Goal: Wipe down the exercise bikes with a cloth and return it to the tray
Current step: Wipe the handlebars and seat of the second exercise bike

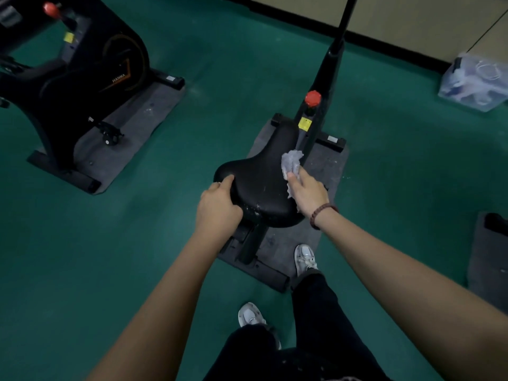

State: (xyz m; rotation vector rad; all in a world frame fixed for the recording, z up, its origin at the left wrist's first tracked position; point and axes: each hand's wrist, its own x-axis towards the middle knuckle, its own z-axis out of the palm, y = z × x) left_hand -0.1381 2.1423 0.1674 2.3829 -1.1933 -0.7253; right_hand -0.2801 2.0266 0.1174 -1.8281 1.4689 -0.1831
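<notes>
Head view: pale, crumpled cloth on the right flank of the black saddle, about halfway along it, bunched into a wad with its longer run heading away from the body toward the bike post. Held there by the right hand, laid palm-down over the near end, fingers closed onto the folds and their tips buried in them; a ragged edge showing again under the thumb side of the palm. Beaded bracelet on that wrist. Saddle long axis running away from the body, narrow nose pointing at the post and leaning slightly right, wide rear end nearest, with pale scuffs near the back edge. Left hand gripping the left rear corner, thumb on top, fingers wrapped under the rim and out of sight. Red knob and yellow label on the post just beyond the nose; handlebar end cut off by the top edge. Grey mat under the base, speckled with pale marks; seat post and base mostly hidden beneath saddle and arms. Two light shoes on mat and green floor. Second bike well apart at upper left, cropped by the edge, lettering too dim to read surely. Clear plastic box near the wall at upper right, contents blurred.
</notes>
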